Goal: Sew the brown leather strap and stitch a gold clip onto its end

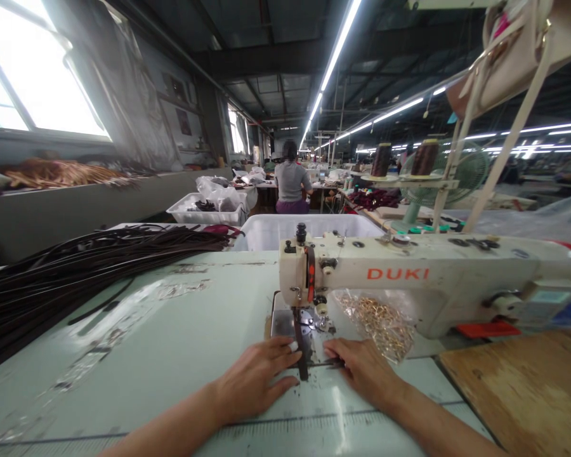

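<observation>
A short dark brown strap (301, 349) runs under the presser foot of a white sewing machine (352, 270) and points towards me. My left hand (261, 376) lies flat to the left of the strap, fingers stretched out, fingertips at its edge. A white band wraps one of its fingers. To the right of the strap, my right hand (364, 368) is closed, fingers curled round a thin dark tool (333, 364) that is mostly hidden. The metal needle plate (308, 322) lies just beyond both hands.
Many long dark straps (99, 260) are heaped on the left of the table (171, 355). A clear bag of gold-coloured metal fittings (378, 324) rests under the machine arm. A wooden board (528, 387) lies at right. Behind stand a white bin (309, 223) and a seated person (291, 181).
</observation>
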The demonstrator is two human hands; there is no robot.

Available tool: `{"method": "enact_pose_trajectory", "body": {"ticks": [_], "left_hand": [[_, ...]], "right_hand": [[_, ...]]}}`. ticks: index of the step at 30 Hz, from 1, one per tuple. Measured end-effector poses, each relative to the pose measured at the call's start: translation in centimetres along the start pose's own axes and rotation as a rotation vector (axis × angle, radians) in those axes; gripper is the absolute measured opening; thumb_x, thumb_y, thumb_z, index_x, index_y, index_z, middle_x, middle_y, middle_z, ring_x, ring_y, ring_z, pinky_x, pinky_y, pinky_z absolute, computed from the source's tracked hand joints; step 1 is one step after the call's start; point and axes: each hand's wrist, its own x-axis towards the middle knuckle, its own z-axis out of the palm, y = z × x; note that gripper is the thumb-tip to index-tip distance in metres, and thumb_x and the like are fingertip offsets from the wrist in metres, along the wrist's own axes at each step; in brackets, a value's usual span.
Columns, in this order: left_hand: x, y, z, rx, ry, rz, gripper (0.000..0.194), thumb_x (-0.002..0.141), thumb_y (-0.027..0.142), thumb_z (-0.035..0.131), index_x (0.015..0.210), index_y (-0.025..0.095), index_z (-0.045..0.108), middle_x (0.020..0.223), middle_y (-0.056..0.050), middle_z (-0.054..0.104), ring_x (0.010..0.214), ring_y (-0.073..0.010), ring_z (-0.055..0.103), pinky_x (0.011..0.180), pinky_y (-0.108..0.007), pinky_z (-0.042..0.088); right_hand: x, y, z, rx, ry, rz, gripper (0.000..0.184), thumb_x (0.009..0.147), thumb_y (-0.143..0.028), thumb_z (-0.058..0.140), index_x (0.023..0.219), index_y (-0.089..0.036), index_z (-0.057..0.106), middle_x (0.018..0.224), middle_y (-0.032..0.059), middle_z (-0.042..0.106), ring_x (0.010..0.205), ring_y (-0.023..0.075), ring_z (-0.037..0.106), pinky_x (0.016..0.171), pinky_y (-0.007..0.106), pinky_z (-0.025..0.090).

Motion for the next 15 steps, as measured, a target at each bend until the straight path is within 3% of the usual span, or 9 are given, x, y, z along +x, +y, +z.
{"method": "enact_pose_trajectory", "body": {"ticks": [4, 9, 15], "left_hand": [[1.5, -2.0, -0.7, -0.119, -0.026, 0.079, 0.031, 0.096, 0.036, 0.050, 0.118, 0.020, 0.063, 0.109, -0.005, 0.068, 0.111, -0.0212, 0.058, 0.098, -0.033, 0.048], [2.9, -4.1, -0.7, -0.138, 0.002, 0.098, 0.049, 0.100, 0.046, 0.032, 0.111, 0.013, 0.067, 0.104, -0.003, 0.068, 0.109, -0.0201, 0.059, 0.098, -0.032, 0.045], [4.3, -6.2, -0.1, -0.160, 0.074, 0.083, 0.044, 0.097, 0.049, 0.042, 0.103, 0.016, 0.071, 0.097, -0.008, 0.070, 0.100, -0.0220, 0.062, 0.092, -0.034, 0.051]], "right_hand": [[0.0, -0.1, 0.0, -0.008, -0.005, 0.008, 0.030, 0.088, -0.009, 0.046, 0.113, -0.021, 0.056, 0.098, 0.0042, 0.068, 0.092, 0.0196, 0.064, 0.079, 0.029, 0.044], [0.0, -0.1, -0.1, -0.013, -0.031, 0.002, 0.032, 0.086, -0.007, 0.048, 0.113, -0.021, 0.055, 0.100, 0.0035, 0.067, 0.094, 0.0184, 0.063, 0.080, 0.028, 0.043], [0.0, 0.1, 0.2, -0.018, -0.005, 0.002, 0.024, 0.090, -0.011, 0.045, 0.108, -0.023, 0.055, 0.092, 0.0009, 0.067, 0.087, 0.0183, 0.064, 0.074, 0.028, 0.041]]}}
